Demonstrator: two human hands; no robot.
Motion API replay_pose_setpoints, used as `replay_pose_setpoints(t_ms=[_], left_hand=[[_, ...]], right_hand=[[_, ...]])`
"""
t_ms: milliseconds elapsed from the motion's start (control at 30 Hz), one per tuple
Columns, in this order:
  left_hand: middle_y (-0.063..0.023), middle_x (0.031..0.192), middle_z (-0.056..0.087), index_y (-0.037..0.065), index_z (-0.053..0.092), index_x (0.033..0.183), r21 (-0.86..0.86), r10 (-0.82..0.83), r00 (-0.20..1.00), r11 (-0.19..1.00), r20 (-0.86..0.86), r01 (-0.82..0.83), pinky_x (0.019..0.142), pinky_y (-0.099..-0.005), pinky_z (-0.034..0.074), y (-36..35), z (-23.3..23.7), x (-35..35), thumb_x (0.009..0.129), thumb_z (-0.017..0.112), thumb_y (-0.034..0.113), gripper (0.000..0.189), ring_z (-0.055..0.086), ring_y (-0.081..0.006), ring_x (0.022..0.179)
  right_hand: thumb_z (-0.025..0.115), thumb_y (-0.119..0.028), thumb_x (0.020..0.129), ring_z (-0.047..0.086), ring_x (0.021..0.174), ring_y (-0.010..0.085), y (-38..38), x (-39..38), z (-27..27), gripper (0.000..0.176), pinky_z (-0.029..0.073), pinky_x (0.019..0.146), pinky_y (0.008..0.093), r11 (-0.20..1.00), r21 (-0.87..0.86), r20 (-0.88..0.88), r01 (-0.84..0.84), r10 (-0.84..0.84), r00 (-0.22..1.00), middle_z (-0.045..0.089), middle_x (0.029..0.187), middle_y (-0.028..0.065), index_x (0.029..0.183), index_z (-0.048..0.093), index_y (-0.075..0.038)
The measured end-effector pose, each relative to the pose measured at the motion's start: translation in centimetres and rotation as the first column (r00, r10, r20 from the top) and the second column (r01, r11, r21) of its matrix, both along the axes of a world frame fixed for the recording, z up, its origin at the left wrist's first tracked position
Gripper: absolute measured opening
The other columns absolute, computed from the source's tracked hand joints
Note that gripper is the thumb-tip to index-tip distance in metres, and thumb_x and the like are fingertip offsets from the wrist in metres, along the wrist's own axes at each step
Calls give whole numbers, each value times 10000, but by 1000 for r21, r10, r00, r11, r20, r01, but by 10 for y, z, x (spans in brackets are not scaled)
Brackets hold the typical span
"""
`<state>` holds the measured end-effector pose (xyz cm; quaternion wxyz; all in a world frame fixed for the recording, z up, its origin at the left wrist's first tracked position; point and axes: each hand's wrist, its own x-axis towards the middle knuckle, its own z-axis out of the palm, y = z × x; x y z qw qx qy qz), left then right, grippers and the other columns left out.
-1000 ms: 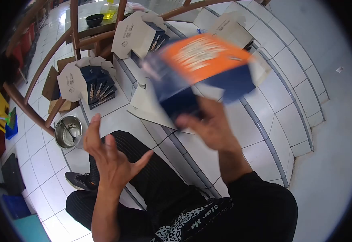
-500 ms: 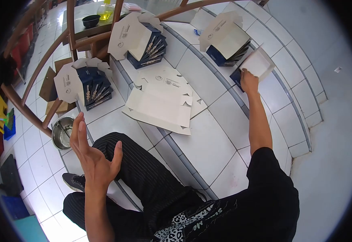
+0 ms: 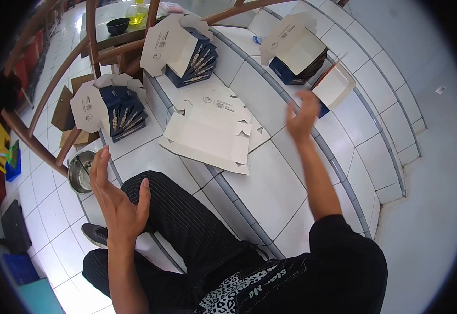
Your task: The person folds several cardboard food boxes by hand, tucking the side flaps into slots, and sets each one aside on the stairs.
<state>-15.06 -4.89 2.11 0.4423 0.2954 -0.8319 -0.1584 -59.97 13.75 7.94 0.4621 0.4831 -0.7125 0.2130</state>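
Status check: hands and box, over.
Left hand open, empty. Right hand open, blurred, beside the folded box on the step. Flat cardboard sheets lie between the hands.

The flat white cardboard blanks (image 3: 207,136) and the glossy white step tiles (image 3: 275,193) match (tile joints are grey). The small folded cardboard box (image 3: 334,86) shows a white flap, navy body, orange edge. The black fabric trousers (image 3: 186,225) carry fine pale pinstripes.

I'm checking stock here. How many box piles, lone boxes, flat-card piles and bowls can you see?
Box piles: 3
Lone box: 1
Flat-card piles: 1
Bowls: 2
Total: 7
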Motion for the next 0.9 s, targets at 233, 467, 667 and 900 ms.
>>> replay_pose_setpoints(t_ms=[233, 467, 667, 900], left_hand=[[-198, 1523, 444, 91, 267, 1560, 146, -29, 999, 989, -18, 32, 1134, -517, 401, 3, 4, 5, 825, 733, 58, 872, 528, -350, 1327], [-195, 1439, 530, 69, 334, 1537, 239, -73, 996, 967, -52, 83, 1076, -489, 436, -4, 5, 12, 838, 696, 42, 788, 593, -324, 1236], [-184, 1374, 579, 74, 413, 1501, 306, -101, 995, 946, -25, 104, 1051, -476, 462, -4, 11, 10, 848, 703, 56, 715, 614, -313, 1190], [-178, 1342, 593, 71, 451, 1476, 354, -123, 992, 928, -11, 119, 1048, -459, 466, -5, 11, 12, 867, 697, 66, 657, 615, -300, 1180]], right_hand=[[817, -474, 821, 470, 1358, 421, -41, 137, -108, 723, 394, 1140, 507, 663, 525, 621, -533, 130, 773, 501, 1456, 222, 1357, 574, -55], [823, -523, 817, 439, 1398, 406, -55, 104, -123, 732, 371, 1174, 469, 568, 486, 802, -664, 12, 597, 471, 1503, 215, 1360, 629, -72], [768, -437, 908, 441, 1410, 345, -60, 83, -117, 533, 348, 1190, 432, 516, 354, 918, -780, -32, 395, 483, 1505, 178, 1299, 688, -83], [651, -178, 949, 701, 970, 377, -60, 84, -113, 281, 552, 873, 462, 642, 352, 876, -681, 29, 481, 717, 1102, 185, 1150, 702, 12]])
